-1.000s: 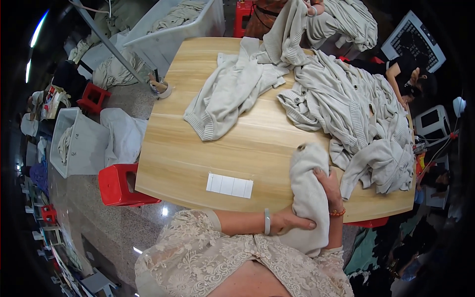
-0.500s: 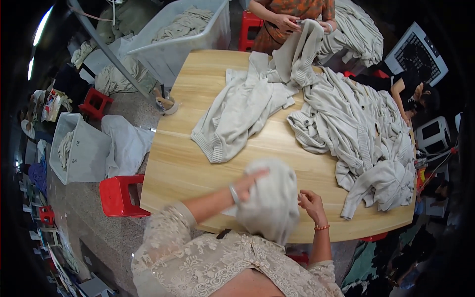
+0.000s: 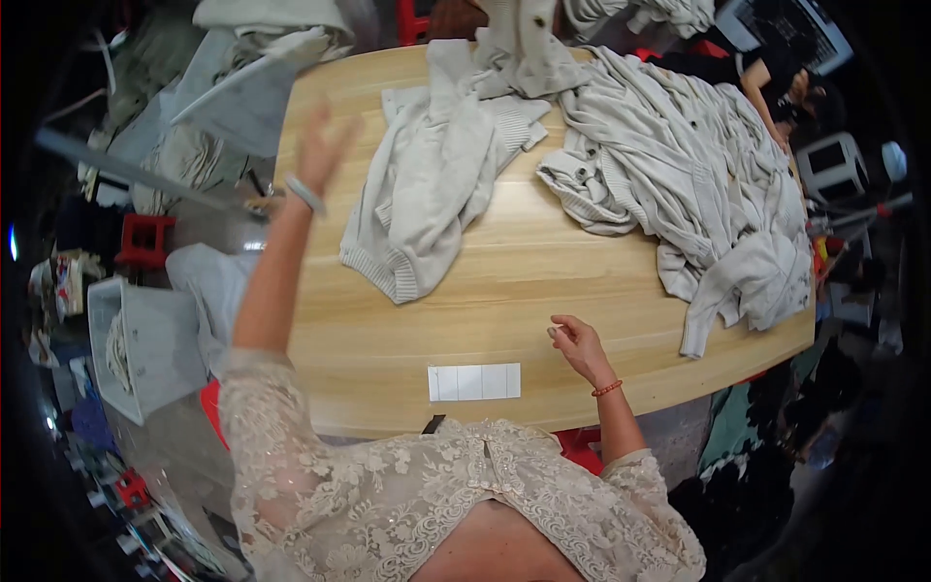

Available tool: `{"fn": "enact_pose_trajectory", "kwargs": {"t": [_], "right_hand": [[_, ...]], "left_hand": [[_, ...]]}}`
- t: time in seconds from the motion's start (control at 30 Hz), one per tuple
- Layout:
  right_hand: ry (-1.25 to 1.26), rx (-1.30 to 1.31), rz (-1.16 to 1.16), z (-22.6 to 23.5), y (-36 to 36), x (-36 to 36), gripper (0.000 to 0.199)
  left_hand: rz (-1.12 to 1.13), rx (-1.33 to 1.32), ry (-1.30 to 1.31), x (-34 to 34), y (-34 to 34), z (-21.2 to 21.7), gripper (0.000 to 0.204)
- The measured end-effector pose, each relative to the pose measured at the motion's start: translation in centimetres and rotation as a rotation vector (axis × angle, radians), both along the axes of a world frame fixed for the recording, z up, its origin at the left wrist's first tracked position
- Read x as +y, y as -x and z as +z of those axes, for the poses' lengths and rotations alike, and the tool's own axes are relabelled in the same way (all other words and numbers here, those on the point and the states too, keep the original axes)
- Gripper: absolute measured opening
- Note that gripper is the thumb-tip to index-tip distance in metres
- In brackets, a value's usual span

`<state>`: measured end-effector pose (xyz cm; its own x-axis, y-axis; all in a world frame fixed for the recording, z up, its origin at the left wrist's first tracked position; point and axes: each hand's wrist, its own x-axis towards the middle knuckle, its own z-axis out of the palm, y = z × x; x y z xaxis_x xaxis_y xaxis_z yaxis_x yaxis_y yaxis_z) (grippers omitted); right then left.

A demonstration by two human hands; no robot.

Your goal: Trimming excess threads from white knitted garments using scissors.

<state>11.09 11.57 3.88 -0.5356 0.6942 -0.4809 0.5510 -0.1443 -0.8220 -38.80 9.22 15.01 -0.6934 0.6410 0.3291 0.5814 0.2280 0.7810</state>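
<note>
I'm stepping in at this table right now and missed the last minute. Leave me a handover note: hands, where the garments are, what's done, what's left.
Left hand: empty, open, raised over the table's left edge, out toward the grey bins.
Right hand: empty, loosely curled, resting on bare tabletop near the front edge.
Garments: one pale knit sweater spread at centre; a pile of the same knits on the right.
Done: the folded piece held a second ago is no longer on the table or in hand.
Left: the centre sweater and the right pile lie unfolded.
</note>
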Motion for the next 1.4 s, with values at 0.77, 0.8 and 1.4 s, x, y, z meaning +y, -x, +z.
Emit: {"fn": "enact_pose_trajectory", "kwargs": {"t": [0.77, 0.8, 1.4], "right_hand": [[-0.555, 0.072, 0.273, 0.7, 5.8, -2.3, 0.048], [-0.683, 0.051, 0.285, 0.8, 6.4, -2.4, 0.052], [-0.58, -0.741, 0.509, 1.1, -8.4, -2.1, 0.028]], "left_hand": [[-0.98, 0.443, 0.444, -25.7, -25.3, -16.6, 0.05], [-1.027, 0.485, 0.42, -26.5, -24.4, -16.5, 0.051], [-0.396, 0.201, 0.473, -25.1, -24.9, -12.6, 0.055]]}}
